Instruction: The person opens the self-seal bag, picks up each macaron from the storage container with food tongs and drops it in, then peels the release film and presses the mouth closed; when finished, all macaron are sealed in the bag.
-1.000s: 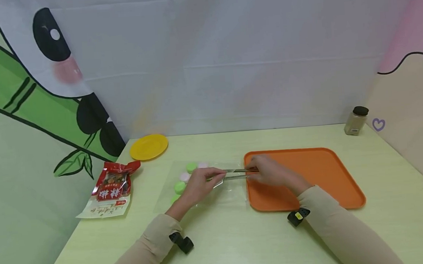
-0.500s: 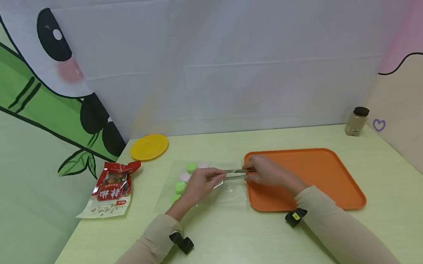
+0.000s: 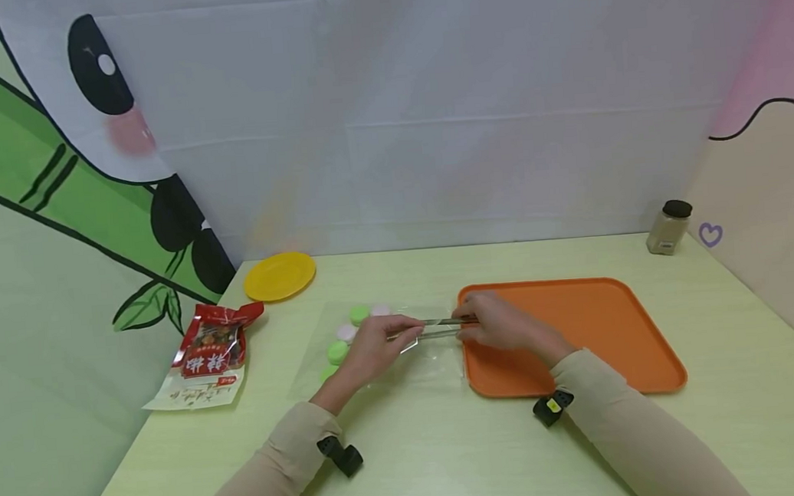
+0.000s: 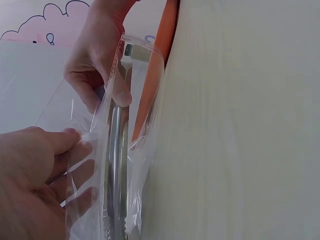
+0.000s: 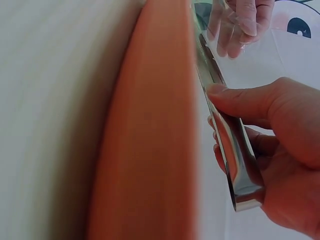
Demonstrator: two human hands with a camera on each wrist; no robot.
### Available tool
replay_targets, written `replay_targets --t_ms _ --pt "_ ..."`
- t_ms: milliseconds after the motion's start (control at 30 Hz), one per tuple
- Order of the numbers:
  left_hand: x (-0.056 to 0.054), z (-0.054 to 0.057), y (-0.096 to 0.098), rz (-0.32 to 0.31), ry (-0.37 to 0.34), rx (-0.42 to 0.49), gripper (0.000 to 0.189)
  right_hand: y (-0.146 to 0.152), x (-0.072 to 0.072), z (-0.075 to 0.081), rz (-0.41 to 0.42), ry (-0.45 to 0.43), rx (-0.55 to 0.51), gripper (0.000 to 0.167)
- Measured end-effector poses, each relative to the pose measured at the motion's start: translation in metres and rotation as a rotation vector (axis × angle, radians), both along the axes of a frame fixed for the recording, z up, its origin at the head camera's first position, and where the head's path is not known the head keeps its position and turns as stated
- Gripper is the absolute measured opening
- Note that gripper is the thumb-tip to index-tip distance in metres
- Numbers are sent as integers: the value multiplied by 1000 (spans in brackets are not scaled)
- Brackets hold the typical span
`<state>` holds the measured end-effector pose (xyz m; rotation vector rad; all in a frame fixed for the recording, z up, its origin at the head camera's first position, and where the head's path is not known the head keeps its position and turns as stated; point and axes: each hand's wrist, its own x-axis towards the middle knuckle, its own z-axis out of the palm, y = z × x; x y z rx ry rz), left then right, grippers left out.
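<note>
Metal tongs [image 5: 240,160] are in my right hand [image 3: 497,324], the thumb on one arm and the fingers curled on the other side. Their bent end lies by the palm. Toward the left, the tongs' arms reach into a clear plastic bag [image 3: 440,364]. The bag's film is pinched between thumb and index finger of my left hand [image 3: 374,343]. Several round macaron-like pieces, pale green [image 3: 338,352] and pale pink [image 3: 346,333], lie at the bag's left side, partly hidden by that hand. The tongs' tips are hidden in the head view.
An orange tray [image 3: 603,326] lies under and right of my right hand. At the left are a red and white snack packet [image 3: 214,357] and a yellow plate [image 3: 280,276]. A black-lidded jar [image 3: 668,227] stands at the back right, near the printed cloth backdrop [image 3: 430,123].
My right hand and the tongs have shifted slightly left, a little deeper toward the bag. The left hand keeps its place on the film.
</note>
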<state>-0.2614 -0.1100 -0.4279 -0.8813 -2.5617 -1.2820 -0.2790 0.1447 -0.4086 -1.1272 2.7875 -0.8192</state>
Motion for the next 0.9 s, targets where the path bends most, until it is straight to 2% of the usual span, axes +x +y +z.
replay_targets --t_ms 300,667,900 --pt "0 0 0 -6 -21 7 19 2 -1 -3 30 13 -12 8" --pt "-1 -1 -1 -5 -10 12 19 10 -4 -6 3 -44 -29 21" --pt "0 -1 -1 -11 14 11 20 19 -3 -2 13 -89 -67 21"
